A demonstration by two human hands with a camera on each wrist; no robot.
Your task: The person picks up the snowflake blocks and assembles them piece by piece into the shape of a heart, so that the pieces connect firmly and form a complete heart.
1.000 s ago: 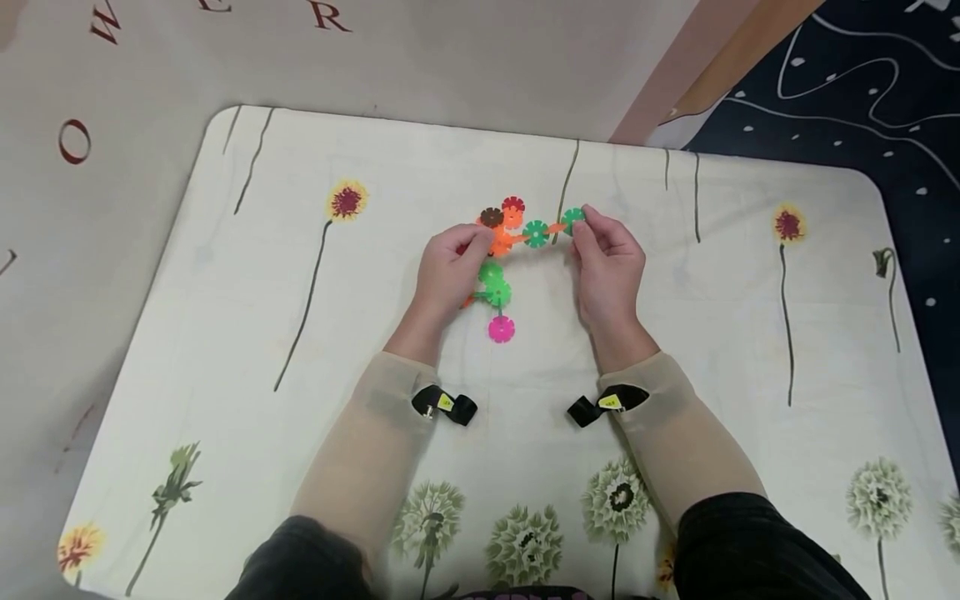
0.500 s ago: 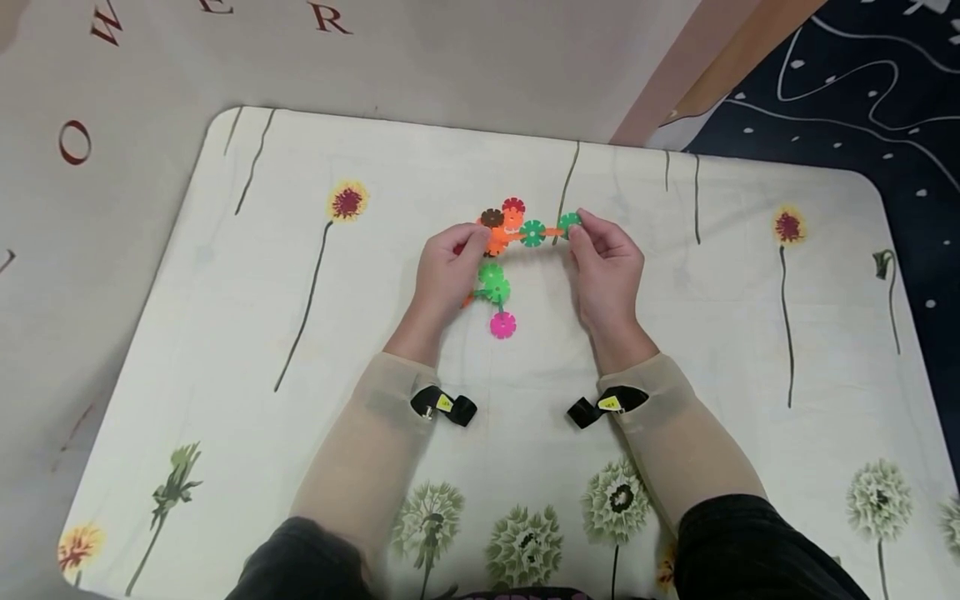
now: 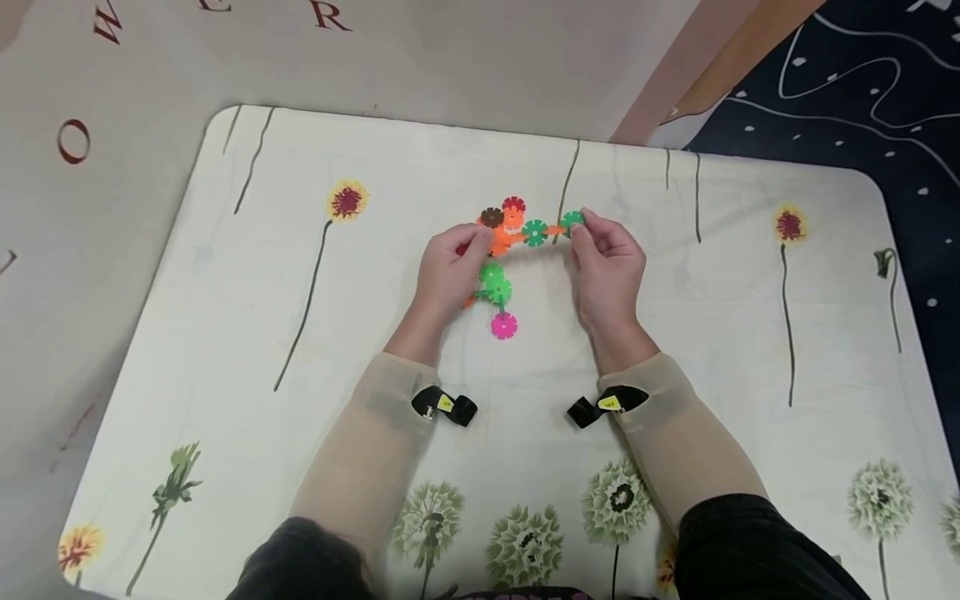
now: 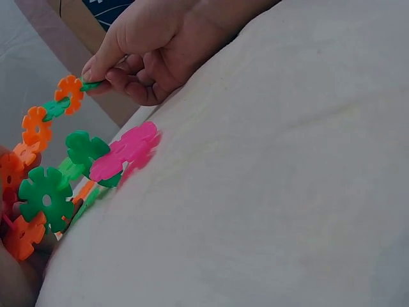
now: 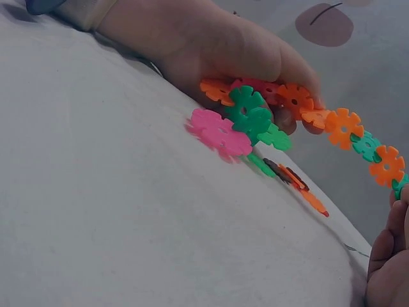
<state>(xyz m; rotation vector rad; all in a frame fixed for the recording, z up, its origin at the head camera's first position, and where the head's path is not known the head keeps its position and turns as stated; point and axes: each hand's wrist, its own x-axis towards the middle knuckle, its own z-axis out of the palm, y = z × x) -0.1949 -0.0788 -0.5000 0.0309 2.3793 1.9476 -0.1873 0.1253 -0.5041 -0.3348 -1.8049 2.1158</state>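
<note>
A linked figure of notched plastic snowflake discs is held just over the tabletop in the head view. My left hand (image 3: 448, 268) grips its orange and red middle, with an orange disc (image 3: 500, 242) showing beside the thumb. To the right runs a short chain of alternating orange and green discs. At its end, my right hand (image 3: 611, 265) pinches a green disc (image 3: 572, 219) between thumb and finger. Light green discs (image 3: 495, 287) and a pink disc (image 3: 504, 326) extend toward the body. The wrist views show the pink disc (image 4: 126, 151) low by the cloth. Part of the figure is hidden behind my left fingers.
A white tablecloth (image 3: 697, 333) printed with flowers covers the table. Beyond the back edge is a pale surface (image 3: 450, 58) with printed letters. A dark patterned fabric (image 3: 840, 92) lies past the right edge. Both wrists wear black camera straps (image 3: 445, 404).
The right hand and its end of the chain shift slightly left, then back right. The pink disc swings a little up and to the right. Both grips stay the same.
</note>
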